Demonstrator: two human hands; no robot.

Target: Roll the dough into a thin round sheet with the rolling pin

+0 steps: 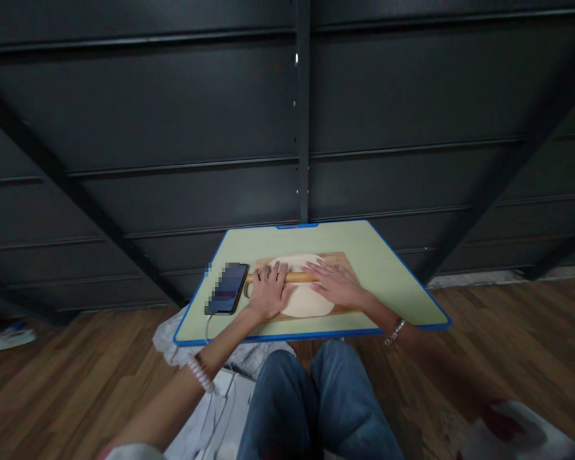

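Observation:
A wooden rolling pin (298, 278) lies crosswise over a wide, flat round of pale dough (311, 303). Under the dough is a wooden board (347, 260). My left hand (269, 291) rests on the left part of the pin, fingers stretched forward over it. On the right part lies my right hand (333, 281), its fingers spread out flat across the pin and above the dough. Neither hand is wrapped round the pin. Parts of the pin and the dough are hidden beneath both hands.
The board sits on a pale green tabletop (393, 294) with a blue rim. Left of the board lies a phone (227, 291) with a white cable (207, 329). A dark panelled metal wall (196, 102) rises behind. My knees (316, 390) are below the near edge, above wood flooring (508, 332).

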